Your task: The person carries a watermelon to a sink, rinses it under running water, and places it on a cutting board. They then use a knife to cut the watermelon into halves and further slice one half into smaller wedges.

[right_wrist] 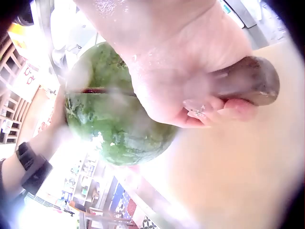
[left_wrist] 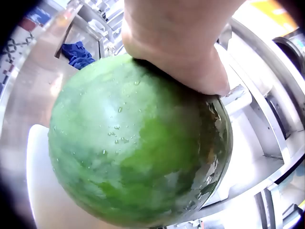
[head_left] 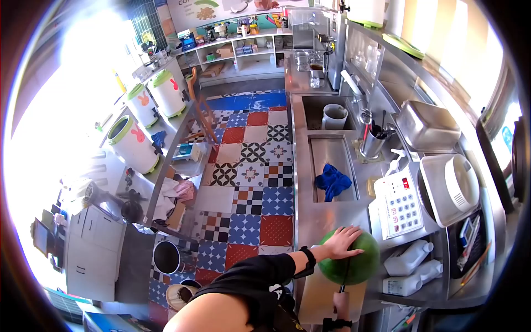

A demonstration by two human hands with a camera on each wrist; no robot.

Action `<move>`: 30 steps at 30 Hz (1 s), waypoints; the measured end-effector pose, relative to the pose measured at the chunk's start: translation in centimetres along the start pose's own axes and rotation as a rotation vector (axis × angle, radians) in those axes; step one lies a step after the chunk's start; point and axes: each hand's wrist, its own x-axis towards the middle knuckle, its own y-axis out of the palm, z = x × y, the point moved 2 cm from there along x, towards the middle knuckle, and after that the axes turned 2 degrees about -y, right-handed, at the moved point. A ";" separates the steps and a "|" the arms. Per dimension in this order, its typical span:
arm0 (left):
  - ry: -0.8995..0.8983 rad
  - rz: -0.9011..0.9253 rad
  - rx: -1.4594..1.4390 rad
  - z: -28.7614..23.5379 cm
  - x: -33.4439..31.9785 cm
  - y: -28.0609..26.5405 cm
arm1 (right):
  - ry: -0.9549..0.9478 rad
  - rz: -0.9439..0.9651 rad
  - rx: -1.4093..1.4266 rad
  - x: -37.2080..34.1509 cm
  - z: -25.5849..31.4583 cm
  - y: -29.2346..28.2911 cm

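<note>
A large green watermelon with water drops on its rind lies on a pale cutting board. On its top rests my left hand, fingers spread out straight over the rind. My right hand grips the dark handle of a knife at the near side of the melon. The knife's blade runs along the melon, and the right wrist view shows a dark, reddish line in the rind there. Most of the blade is hidden.
A blue cloth lies in the shallow sink beyond the melon. To the right are a white keypad machine and white plastic jugs. A metal cup of utensils stands by the faucet. The metal counter's edge borders the tiled floor.
</note>
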 end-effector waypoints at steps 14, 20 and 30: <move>-0.010 -0.063 0.013 -0.6 -1.2 0.6 | -0.136 -0.111 0.096 4.7 -2.9 2.1; 0.048 -0.170 -0.032 0.0 -1.0 0.6 | -0.112 0.015 0.078 0.5 -1.9 -0.2; 0.016 0.014 -0.165 3.2 3.6 0.1 | -0.044 0.010 0.044 0.5 1.2 -0.4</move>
